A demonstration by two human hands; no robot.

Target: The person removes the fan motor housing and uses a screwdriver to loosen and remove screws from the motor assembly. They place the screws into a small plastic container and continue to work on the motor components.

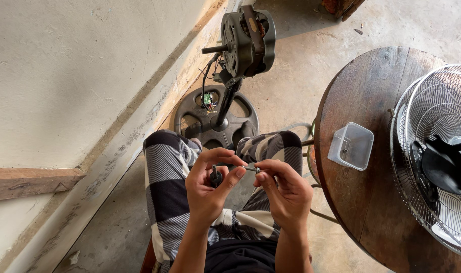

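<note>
Left hand [208,183] curled, fingers closed around a small black knob [215,177] held over the lap. Right hand [285,189] pinched shut on a short metal screw [254,169], its tip just beside the left fingertips.

A small clear plastic box [351,145] sits on the round wooden table [364,101], near its left edge and just left of the wire fan guard [432,111] lying there. It is squarish with rounded corners, open at the top, and see-through with a faint bluish tint. No labels, signs or screens show anywhere about the table.
</note>
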